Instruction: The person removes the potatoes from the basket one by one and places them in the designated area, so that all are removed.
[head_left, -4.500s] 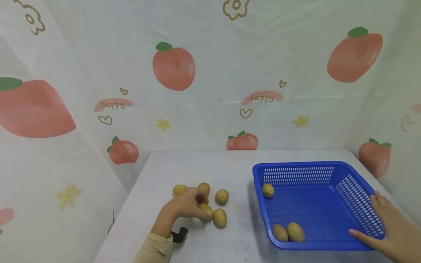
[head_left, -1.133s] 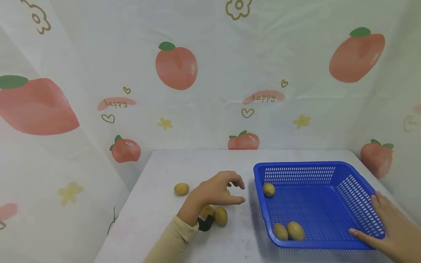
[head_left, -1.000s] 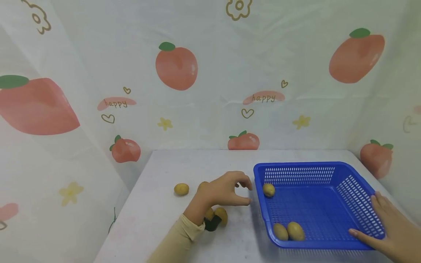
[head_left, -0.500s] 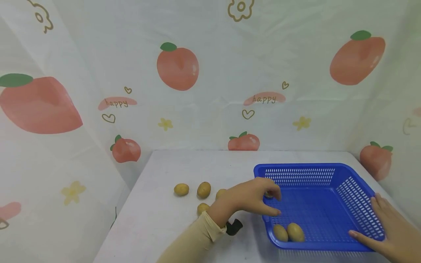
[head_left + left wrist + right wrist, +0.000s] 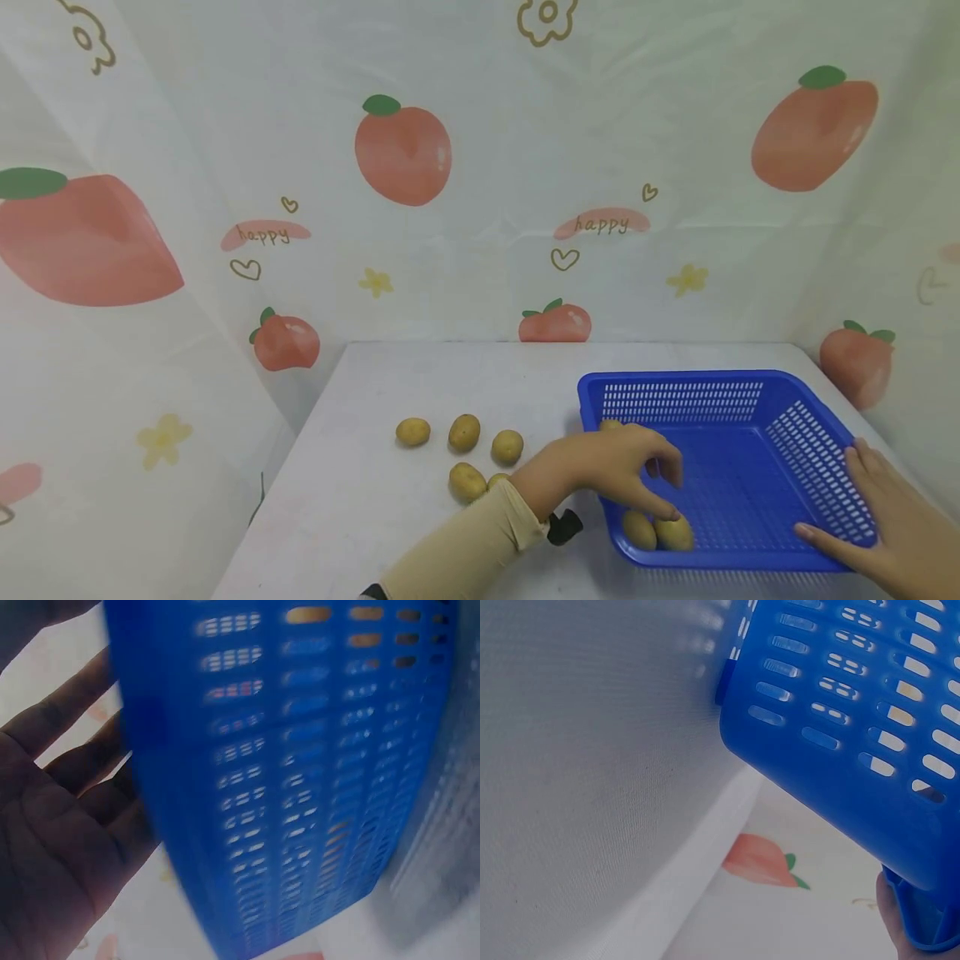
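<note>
A blue plastic basket [image 5: 750, 560] stands at the right of the white table, with several potatoes lying in and beside it. Two potatoes [image 5: 678, 535] sit in its front left corner, and a third potato [image 5: 611, 424] shows partly behind my left hand [image 5: 626, 468]. That hand reaches over the basket's left rim, holding nothing, its fingers loosely bent; the thumb overlaps a front potato. In the left wrist view its palm is bare beside the basket wall [image 5: 180, 787]. My right hand [image 5: 896, 525] rests on the right rim, fingers straight and thumb spread over the front right corner.
Left of the basket, more potatoes lie loosely grouped: one potato [image 5: 412, 432] at the far left, others around a middle potato [image 5: 467, 482], one partly hidden by the left sleeve [image 5: 472, 546]. A fruit-printed sheet [image 5: 480, 167] hangs behind the table [image 5: 390, 517].
My left hand has left the loose potatoes, which stay on the table, and moved right, empty, over the basket's left rim towards the front potatoes. My right hand stays on the rim.
</note>
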The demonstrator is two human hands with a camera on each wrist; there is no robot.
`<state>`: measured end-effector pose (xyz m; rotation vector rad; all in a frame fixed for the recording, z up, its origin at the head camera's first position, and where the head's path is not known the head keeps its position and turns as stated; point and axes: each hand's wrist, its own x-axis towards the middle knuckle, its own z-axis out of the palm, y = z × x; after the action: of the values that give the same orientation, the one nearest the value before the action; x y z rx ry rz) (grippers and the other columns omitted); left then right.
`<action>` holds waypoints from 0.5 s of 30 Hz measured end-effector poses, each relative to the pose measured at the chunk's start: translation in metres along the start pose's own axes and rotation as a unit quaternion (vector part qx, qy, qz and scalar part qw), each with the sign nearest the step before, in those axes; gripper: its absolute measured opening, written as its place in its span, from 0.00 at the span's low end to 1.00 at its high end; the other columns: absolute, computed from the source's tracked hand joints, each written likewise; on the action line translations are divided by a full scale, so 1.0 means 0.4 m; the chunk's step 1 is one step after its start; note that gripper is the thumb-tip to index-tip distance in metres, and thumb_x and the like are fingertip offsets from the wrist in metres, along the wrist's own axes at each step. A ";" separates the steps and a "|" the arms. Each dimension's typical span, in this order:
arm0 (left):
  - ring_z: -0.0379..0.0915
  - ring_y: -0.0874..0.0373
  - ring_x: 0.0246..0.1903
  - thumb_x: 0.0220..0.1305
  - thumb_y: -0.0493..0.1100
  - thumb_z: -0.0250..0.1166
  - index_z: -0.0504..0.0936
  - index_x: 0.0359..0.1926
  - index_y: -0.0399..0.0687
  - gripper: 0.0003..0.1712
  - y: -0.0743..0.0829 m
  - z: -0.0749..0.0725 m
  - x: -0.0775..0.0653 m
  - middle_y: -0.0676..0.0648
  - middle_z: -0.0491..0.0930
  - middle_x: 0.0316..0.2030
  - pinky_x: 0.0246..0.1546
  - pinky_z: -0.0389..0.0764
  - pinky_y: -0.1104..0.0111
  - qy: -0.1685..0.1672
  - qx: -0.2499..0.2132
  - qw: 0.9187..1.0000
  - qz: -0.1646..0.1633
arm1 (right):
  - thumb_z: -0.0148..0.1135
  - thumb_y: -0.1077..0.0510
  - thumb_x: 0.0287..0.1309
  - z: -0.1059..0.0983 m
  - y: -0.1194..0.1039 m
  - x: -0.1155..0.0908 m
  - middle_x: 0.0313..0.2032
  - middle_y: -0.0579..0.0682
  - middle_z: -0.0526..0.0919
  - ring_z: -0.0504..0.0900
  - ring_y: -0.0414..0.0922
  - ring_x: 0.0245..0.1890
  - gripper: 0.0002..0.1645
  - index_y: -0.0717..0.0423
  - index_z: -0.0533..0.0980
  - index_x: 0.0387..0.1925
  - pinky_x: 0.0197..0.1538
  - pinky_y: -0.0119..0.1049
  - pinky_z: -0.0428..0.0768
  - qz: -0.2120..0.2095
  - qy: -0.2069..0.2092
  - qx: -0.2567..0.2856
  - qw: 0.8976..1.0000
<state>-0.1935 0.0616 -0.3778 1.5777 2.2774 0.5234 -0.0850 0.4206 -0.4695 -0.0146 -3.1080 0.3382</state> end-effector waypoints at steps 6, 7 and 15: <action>0.76 0.76 0.49 0.66 0.55 0.75 0.87 0.54 0.53 0.20 0.001 0.027 0.036 0.62 0.85 0.48 0.49 0.70 0.90 -0.038 -0.018 0.999 -0.019 | 0.65 0.25 0.60 0.010 0.012 0.006 0.74 0.82 0.21 0.23 0.81 0.75 0.82 0.83 0.29 0.76 0.66 0.82 0.31 -0.001 0.003 0.001 1.000; 0.76 0.75 0.49 0.66 0.55 0.75 0.87 0.54 0.53 0.20 0.000 0.031 0.041 0.63 0.85 0.49 0.49 0.70 0.90 -0.042 -0.018 0.999 -0.021 | 0.65 0.26 0.60 0.011 0.013 0.007 0.74 0.82 0.21 0.23 0.81 0.75 0.82 0.83 0.29 0.76 0.66 0.82 0.31 -0.002 0.004 0.002 1.000; 0.76 0.75 0.47 0.66 0.52 0.75 0.87 0.53 0.53 0.17 -0.003 0.059 0.062 0.61 0.84 0.46 0.47 0.70 0.89 -0.065 -0.023 0.997 -0.029 | 0.65 0.26 0.60 0.011 0.015 0.008 0.74 0.83 0.22 0.23 0.81 0.75 0.82 0.83 0.29 0.76 0.66 0.81 0.31 -0.002 0.006 0.002 1.000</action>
<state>-0.1920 0.0874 -0.4006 1.4743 2.1926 0.4411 -0.0883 0.4254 -0.4751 -0.0092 -3.0948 0.3425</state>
